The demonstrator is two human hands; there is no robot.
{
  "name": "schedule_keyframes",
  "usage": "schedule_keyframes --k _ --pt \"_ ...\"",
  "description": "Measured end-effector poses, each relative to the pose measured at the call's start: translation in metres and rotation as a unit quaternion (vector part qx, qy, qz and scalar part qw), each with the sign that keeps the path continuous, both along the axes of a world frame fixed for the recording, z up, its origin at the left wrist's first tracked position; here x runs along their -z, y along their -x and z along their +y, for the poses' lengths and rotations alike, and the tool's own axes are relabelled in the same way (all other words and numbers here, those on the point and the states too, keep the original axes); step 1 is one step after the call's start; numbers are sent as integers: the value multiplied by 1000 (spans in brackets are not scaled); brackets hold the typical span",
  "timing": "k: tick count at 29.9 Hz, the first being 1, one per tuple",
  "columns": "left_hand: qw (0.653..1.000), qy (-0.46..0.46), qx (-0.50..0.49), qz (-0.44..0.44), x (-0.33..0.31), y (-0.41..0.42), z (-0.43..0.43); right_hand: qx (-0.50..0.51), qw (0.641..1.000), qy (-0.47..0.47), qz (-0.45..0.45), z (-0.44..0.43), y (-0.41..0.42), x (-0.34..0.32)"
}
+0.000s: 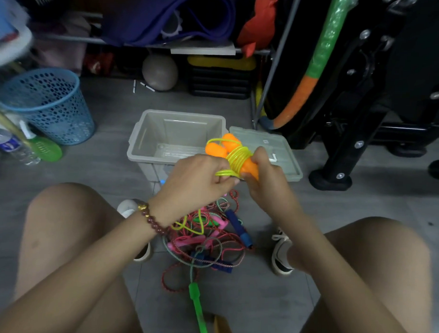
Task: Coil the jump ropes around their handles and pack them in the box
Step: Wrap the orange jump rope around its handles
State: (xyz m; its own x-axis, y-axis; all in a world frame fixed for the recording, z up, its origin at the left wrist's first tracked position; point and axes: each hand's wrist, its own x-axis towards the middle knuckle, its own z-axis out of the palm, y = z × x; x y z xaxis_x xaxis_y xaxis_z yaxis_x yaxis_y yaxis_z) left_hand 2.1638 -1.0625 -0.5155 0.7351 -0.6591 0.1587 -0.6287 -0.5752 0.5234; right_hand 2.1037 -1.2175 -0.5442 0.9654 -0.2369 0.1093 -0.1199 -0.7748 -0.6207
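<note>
Yellow jump rope (238, 158) sits coiled round its orange handles (215, 150), held above the grey box's (139, 138) near rim. The right hand's (265, 179) fingers curl round the handles. The left hand (200, 180) pinches loose loops. Tangled ropes (206, 238) lie below.

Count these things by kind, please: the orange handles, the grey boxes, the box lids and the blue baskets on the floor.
orange handles: 2
grey box: 1
box lid: 1
blue basket: 1
Total: 5
</note>
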Motion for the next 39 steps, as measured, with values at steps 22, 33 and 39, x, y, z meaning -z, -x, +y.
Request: schedule_keyframes --k 22,33,39 --pt "972 15 159 174 5 -39 22 -334 923 -132 136 5 25 -7" --pt "919 -12 208 336 27 -50 16 -252 848 -467 18 -24 37 -34" --pt "930 114 134 323 34 -40 10 -20 861 -478 -174 -56 31 -46"
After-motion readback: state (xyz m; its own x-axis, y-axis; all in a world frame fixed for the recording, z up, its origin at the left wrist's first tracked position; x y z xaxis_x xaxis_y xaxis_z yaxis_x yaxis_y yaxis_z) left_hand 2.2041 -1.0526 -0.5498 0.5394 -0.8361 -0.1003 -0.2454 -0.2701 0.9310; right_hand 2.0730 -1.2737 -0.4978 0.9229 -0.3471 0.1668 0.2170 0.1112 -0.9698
